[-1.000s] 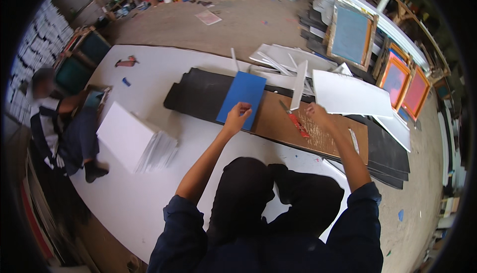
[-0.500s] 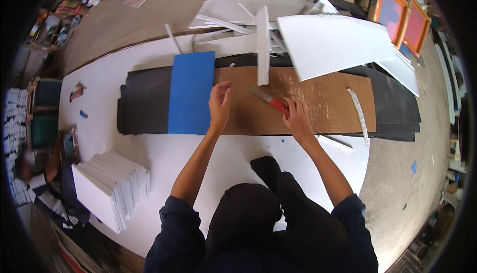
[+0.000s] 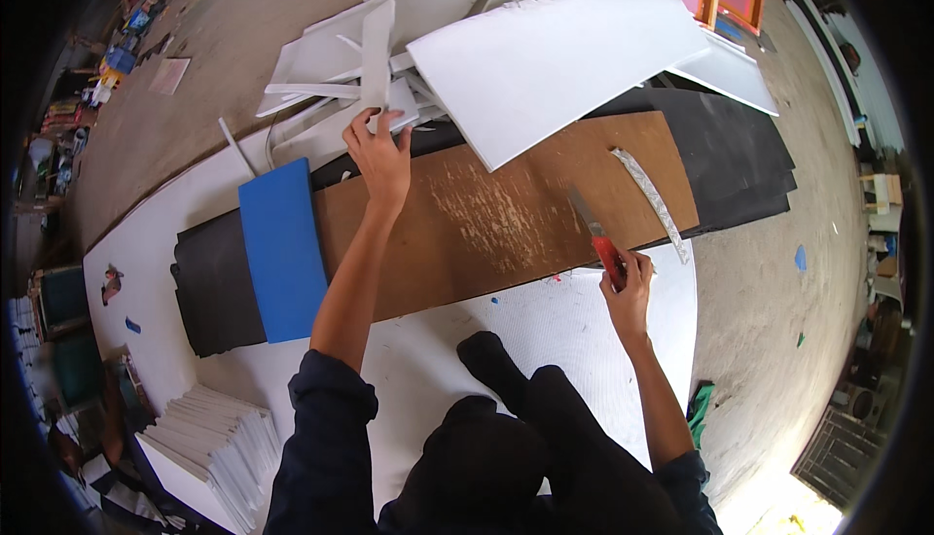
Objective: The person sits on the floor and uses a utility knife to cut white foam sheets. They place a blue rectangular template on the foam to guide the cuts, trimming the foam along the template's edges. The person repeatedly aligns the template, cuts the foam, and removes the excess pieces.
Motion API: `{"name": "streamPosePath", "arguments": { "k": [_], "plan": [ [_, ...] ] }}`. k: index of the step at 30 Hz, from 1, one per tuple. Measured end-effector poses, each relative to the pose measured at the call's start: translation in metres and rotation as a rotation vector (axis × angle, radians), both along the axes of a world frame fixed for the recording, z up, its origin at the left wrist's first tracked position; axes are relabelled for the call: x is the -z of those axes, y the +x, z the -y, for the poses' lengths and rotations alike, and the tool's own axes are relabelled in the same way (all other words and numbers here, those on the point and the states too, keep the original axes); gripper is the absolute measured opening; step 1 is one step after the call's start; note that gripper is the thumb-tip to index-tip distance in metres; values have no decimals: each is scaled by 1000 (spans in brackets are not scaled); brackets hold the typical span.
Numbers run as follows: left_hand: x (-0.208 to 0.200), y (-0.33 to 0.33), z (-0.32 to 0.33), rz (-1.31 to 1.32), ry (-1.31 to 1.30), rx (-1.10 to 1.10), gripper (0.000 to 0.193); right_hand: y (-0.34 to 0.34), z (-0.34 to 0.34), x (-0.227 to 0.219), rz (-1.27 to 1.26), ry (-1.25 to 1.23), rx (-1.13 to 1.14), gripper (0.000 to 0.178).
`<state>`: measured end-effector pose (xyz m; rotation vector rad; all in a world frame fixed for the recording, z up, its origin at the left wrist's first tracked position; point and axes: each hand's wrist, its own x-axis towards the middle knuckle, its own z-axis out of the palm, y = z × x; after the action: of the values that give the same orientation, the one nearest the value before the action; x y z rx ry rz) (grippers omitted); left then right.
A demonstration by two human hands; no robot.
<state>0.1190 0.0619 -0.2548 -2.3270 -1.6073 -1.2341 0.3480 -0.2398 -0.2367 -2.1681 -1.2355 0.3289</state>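
One red knife (image 3: 609,258): in the right hand (image 3: 630,297), fingers wrapped round its handle, blade out over the brown board (image 3: 389,243).
Left hand (image 3: 381,160): fingers bent at the near end of a white strip (image 3: 377,53); cannot tell whether they grip it.
White strip: the step seems a reach for it; next move calls for a sure pinch, blade held clear.
Blue tub (image 3: 120,59): far left, contents too small to tell.

Red knife (image 3: 607,257) in right hand (image 3: 628,294), left hand (image 3: 383,163) at white strip (image 3: 377,56), brown board (image 3: 516,206) — scuffed
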Motion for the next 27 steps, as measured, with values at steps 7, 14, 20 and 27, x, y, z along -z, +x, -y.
{"name": "streamPosePath", "arguments": {
  "k": [7, 14, 20, 27],
  "plan": [
    [28, 80, 43, 888, -566, 317, 78, -1, -17, -2, -201, 24, 113, 41],
    [-41, 53, 114, 1108, -1141, 402, 77, -2, -17, -37, -301, 182, 279, 36],
    [-13, -67, 177, 1022, -1169, 395, 73, -34, -34, -57, -539, 316, 158, 34],
    [4, -113, 186, 1048, -1259, 277, 69, -47, -47, -20, -321, 86, 13, 38]
  ]
}}
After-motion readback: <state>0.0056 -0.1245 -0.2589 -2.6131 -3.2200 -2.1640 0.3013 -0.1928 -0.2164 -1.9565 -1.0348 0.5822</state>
